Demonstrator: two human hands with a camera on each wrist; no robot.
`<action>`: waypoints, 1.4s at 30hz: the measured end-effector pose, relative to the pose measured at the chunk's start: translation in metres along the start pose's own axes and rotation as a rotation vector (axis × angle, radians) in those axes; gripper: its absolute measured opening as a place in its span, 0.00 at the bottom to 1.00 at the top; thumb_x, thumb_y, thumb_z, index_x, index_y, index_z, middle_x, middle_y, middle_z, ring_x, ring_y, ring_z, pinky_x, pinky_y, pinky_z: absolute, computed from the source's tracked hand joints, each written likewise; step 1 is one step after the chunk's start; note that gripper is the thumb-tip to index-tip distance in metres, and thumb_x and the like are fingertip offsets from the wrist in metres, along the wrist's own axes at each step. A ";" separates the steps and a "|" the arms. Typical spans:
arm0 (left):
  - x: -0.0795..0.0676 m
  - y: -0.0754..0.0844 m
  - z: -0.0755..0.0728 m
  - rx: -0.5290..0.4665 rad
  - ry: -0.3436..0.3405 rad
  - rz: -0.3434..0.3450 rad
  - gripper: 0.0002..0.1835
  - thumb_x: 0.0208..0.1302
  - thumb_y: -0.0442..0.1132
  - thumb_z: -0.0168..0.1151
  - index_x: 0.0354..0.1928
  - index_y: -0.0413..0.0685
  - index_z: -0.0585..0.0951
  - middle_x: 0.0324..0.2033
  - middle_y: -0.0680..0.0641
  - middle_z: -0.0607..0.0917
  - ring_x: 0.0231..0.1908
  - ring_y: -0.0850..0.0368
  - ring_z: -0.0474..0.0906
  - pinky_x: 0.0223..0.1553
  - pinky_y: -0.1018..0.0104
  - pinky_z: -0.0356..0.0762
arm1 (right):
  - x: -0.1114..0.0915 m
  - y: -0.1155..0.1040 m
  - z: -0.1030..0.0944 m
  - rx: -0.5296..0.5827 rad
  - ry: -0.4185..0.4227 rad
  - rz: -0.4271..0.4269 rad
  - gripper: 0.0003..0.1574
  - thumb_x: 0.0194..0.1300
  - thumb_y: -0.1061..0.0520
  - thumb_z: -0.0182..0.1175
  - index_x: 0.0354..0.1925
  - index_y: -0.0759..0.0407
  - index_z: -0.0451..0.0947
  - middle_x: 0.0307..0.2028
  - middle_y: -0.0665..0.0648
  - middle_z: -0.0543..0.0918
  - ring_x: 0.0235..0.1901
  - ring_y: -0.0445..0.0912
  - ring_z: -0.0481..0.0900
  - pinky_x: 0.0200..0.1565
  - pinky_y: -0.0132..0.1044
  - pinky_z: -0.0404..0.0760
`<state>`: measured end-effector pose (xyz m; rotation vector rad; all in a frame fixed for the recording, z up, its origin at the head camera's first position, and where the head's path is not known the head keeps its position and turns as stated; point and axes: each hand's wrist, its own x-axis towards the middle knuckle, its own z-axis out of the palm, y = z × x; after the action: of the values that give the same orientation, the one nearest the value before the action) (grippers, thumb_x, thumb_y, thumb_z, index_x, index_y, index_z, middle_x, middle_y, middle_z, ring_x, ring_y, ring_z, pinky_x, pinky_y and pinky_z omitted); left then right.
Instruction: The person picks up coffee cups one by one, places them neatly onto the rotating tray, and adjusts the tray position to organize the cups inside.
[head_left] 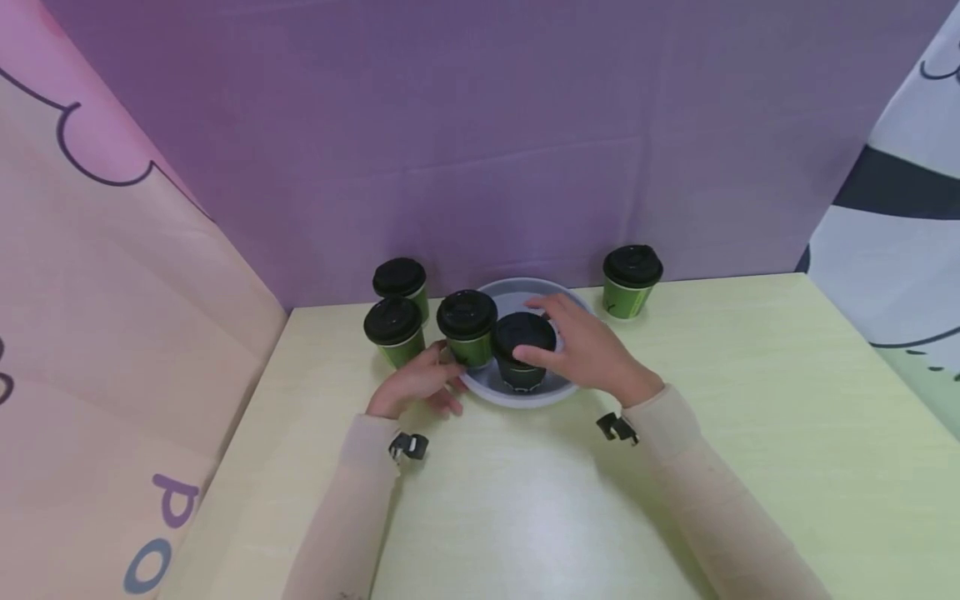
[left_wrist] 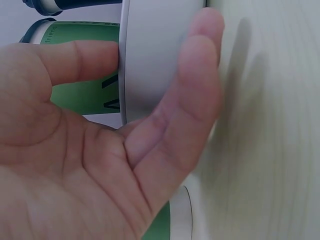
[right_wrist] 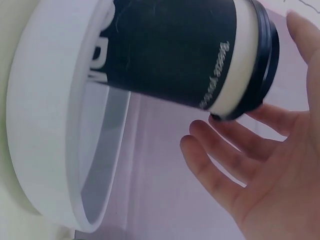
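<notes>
From where I stand, the person's right hand point(head_left: 588, 346) is curved loosely about the black lid of the dark cup point(head_left: 521, 332), fingers spread and thumb standing off the lid, so it isn't gripped. That cup is upright inside the round pale tray point(head_left: 517, 402), just beside the green cup point(head_left: 471, 346), which also stands in the tray, at its left side. The left hand point(head_left: 420, 383) is at the tray's near left edge, thumb laid against the rim by the green cup and the fingers relaxed and extended along the outer wall; whether any fingertip reaches under the base is hard to say from here. On the desk point(head_left: 480, 517), close to the left hand, stands a front left cup point(head_left: 395, 333), with a rear left cup point(head_left: 401, 279) behind it, while a far right cup point(head_left: 630, 283) stands near the purple backdrop point(head_left: 487, 125)
</notes>
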<state>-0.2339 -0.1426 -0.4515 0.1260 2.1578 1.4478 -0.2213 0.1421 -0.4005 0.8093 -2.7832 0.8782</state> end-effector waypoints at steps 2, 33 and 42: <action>0.001 -0.001 0.000 -0.003 0.006 0.003 0.40 0.77 0.39 0.50 0.81 0.44 0.43 0.47 0.30 0.84 0.28 0.47 0.88 0.32 0.56 0.88 | 0.000 0.003 -0.004 0.022 0.012 0.004 0.44 0.70 0.33 0.60 0.72 0.57 0.67 0.67 0.59 0.74 0.61 0.56 0.77 0.57 0.55 0.80; 0.007 -0.003 0.003 -0.013 0.103 -0.005 0.36 0.78 0.40 0.48 0.81 0.47 0.46 0.47 0.32 0.83 0.28 0.48 0.88 0.31 0.57 0.88 | -0.012 0.098 -0.040 -0.011 0.445 0.266 0.32 0.70 0.53 0.62 0.65 0.69 0.70 0.69 0.74 0.67 0.66 0.71 0.58 0.66 0.69 0.59; 0.006 -0.003 0.004 -0.028 0.108 -0.006 0.36 0.79 0.40 0.47 0.81 0.46 0.44 0.47 0.31 0.82 0.27 0.48 0.88 0.31 0.56 0.88 | -0.013 0.111 -0.036 -0.072 0.345 0.270 0.43 0.69 0.52 0.63 0.74 0.68 0.61 0.77 0.69 0.57 0.74 0.73 0.48 0.64 0.79 0.52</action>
<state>-0.2367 -0.1382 -0.4581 0.0318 2.2205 1.5120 -0.2699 0.2450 -0.4304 0.2429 -2.6280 0.8550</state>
